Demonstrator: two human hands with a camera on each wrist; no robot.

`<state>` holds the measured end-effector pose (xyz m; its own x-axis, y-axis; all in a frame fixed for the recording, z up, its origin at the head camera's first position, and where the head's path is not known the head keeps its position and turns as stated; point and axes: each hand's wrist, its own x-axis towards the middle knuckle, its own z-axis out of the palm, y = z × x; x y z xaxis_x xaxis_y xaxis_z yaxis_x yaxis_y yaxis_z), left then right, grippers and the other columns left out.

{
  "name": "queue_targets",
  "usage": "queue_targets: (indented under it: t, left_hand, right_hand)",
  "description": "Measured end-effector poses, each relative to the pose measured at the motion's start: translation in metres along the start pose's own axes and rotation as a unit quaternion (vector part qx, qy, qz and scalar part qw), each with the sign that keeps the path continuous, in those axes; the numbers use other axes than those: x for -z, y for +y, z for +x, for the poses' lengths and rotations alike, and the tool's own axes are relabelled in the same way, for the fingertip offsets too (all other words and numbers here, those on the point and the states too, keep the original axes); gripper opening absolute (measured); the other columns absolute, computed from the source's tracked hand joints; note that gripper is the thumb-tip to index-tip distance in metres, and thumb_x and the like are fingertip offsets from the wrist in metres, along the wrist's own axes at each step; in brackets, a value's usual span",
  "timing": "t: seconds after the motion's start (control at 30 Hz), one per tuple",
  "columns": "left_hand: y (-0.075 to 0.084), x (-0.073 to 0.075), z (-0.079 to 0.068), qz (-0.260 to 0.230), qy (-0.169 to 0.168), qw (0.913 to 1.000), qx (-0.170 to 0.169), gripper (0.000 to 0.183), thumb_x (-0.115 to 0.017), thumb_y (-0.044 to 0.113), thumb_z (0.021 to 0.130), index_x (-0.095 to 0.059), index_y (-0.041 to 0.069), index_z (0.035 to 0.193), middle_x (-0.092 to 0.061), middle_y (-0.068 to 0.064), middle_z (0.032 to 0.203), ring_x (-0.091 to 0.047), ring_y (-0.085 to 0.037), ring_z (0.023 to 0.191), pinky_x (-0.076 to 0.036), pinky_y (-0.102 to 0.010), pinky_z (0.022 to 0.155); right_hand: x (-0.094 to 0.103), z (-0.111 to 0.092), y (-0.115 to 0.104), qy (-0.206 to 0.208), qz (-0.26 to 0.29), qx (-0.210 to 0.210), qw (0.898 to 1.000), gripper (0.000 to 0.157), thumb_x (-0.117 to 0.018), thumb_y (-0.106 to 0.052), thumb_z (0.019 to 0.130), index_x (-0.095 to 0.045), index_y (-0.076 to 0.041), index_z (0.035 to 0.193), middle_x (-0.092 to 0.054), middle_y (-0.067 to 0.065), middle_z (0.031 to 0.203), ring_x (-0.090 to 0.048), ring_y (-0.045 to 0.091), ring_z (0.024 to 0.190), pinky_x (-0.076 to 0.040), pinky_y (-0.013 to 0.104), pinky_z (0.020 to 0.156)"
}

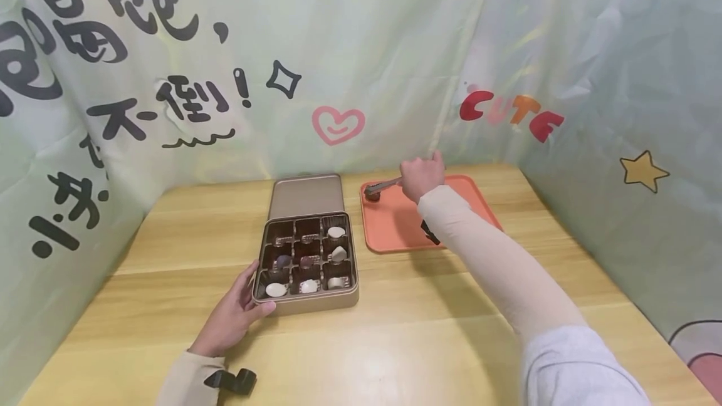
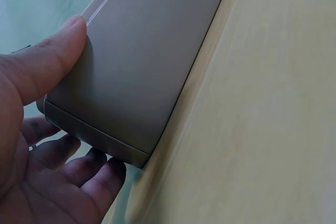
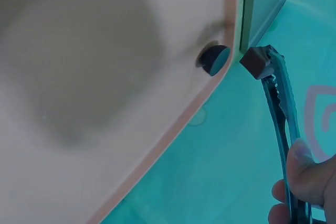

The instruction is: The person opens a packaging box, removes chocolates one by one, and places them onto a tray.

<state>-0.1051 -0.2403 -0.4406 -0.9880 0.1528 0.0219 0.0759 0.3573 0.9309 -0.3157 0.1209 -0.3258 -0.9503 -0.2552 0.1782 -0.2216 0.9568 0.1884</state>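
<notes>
My left hand holds the near left corner of a brown tin box, thumb on the front wall and fingers around the side. The left wrist view shows the same box close up. Divided compartments inside hold white pieces, such as an oval one, and a few dark ones. Over the orange tray, my right hand grips metal tongs. A dark brown blocky piece is pinched between the tong tips. A dark round piece sits in the tray's corner.
The box's lid lies tilted back behind it. A printed curtain hangs along the back and both sides of the wooden table. The tray's raised rim stands just right of the box.
</notes>
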Motion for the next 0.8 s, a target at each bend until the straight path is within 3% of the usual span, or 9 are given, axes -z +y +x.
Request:
queue_targets:
  t: [0.13, 0.27, 0.37, 0.6, 0.8]
  left_hand:
    - [0.0, 0.001, 0.0, -0.004, 0.0, 1.0, 0.001, 0.098, -0.074, 0.016, 0.085, -0.007, 0.007, 0.156, -0.02, -0.026, 0.154, -0.024, -0.039, 0.14, -0.028, -0.018, 0.105]
    - [0.0, 0.0, 0.002, -0.007, -0.001, 1.0, 0.0, 0.098, -0.074, 0.014, 0.085, -0.007, 0.006, 0.155, -0.021, -0.027, 0.154, -0.025, -0.04, 0.139, -0.03, -0.026, 0.108]
    - [0.0, -0.001, 0.004, -0.02, -0.003, 0.9998, -0.003, 0.097, -0.074, 0.013, 0.085, -0.008, 0.005, 0.155, -0.021, -0.027, 0.154, -0.025, -0.04, 0.139, -0.029, -0.034, 0.109]
    - [0.0, -0.002, 0.004, -0.029, -0.003, 0.9996, 0.0, 0.096, -0.074, 0.01, 0.084, -0.008, 0.004, 0.155, -0.02, -0.028, 0.154, -0.025, -0.04, 0.14, -0.029, -0.033, 0.109]
    - [0.0, -0.001, 0.002, -0.026, -0.005, 0.9997, 0.0, 0.097, -0.073, 0.011, 0.085, -0.007, 0.005, 0.155, -0.02, -0.028, 0.154, -0.025, -0.041, 0.139, -0.03, -0.035, 0.109]
  right_hand:
    - [-0.002, 0.001, 0.005, -0.003, 0.006, -0.004, 1.0, 0.028, -0.066, -0.044, 0.091, -0.073, -0.019, 0.078, -0.057, -0.001, 0.056, -0.056, 0.021, 0.06, -0.038, 0.049, 0.088]
    - [-0.006, 0.001, 0.011, -0.015, 0.005, -0.009, 1.0, 0.029, -0.065, -0.041, 0.092, -0.071, -0.019, 0.074, -0.056, -0.001, 0.053, -0.056, 0.022, 0.058, -0.036, 0.053, 0.093]
    - [-0.009, 0.0, 0.014, -0.014, -0.003, -0.017, 1.0, 0.028, -0.066, -0.04, 0.092, -0.07, -0.019, 0.073, -0.055, 0.0, 0.051, -0.055, 0.023, 0.057, -0.036, 0.049, 0.087]
    - [-0.015, -0.002, 0.019, -0.007, -0.004, -0.019, 1.0, 0.026, -0.069, -0.039, 0.09, -0.07, -0.019, 0.073, -0.054, 0.001, 0.053, -0.054, 0.023, 0.058, -0.034, 0.046, 0.078]
    - [-0.02, -0.003, 0.024, -0.011, -0.004, -0.016, 1.0, 0.025, -0.069, -0.039, 0.09, -0.071, -0.019, 0.074, -0.054, 0.001, 0.055, -0.054, 0.023, 0.057, -0.035, 0.053, 0.09]
